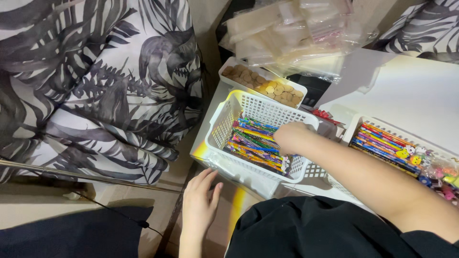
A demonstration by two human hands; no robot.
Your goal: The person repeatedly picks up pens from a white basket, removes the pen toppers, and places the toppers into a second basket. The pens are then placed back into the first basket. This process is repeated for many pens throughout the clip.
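Right hand (292,137) reaches into the white basket (224,125), fingers curled among the striped pencils (253,143); whether they pinch one cannot be told. Left hand (198,205), at 7 o'clock, rests flat, fingers loosely together. No pencil lifted yet.

So there's a basket (224,125) at the left end of the worktop (411,91) with a stack of pencils (253,141) lying in it, right hand (292,136) reaching in on top of them. Behind it sits a tray of round discs (265,83), plastic bags (291,33) piled further back. A second basket of pencils (382,143) sits off to the right. Left hand (200,205) rests flat in front of the first basket, below the worktop edge.
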